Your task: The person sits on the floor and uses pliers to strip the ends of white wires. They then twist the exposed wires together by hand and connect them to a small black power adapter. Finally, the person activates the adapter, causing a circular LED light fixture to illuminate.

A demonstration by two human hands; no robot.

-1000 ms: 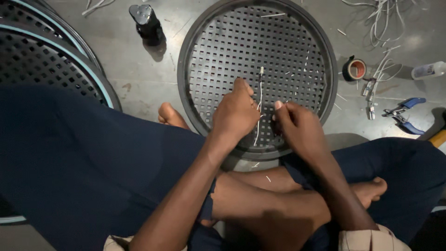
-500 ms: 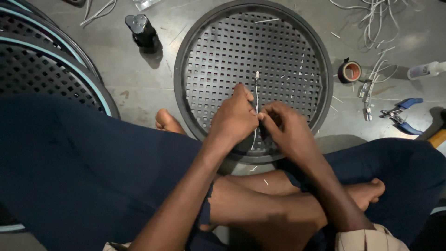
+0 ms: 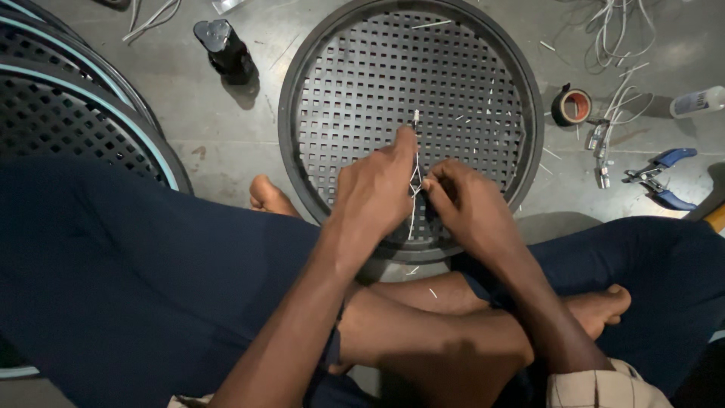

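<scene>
Head view: both hands (image 3: 423,193) pinch thin pale wire (image 3: 412,198) over round black grille (image 3: 491,113)

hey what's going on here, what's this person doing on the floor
A person sits cross-legged on the floor over a round black grille. Both hands pinch a thin white wire that stands up from the grille: the left hand and right hand meet at it near the grille's front edge. Blue-handled pliers, a tape roll and loose wire bits lie to the right.
</scene>
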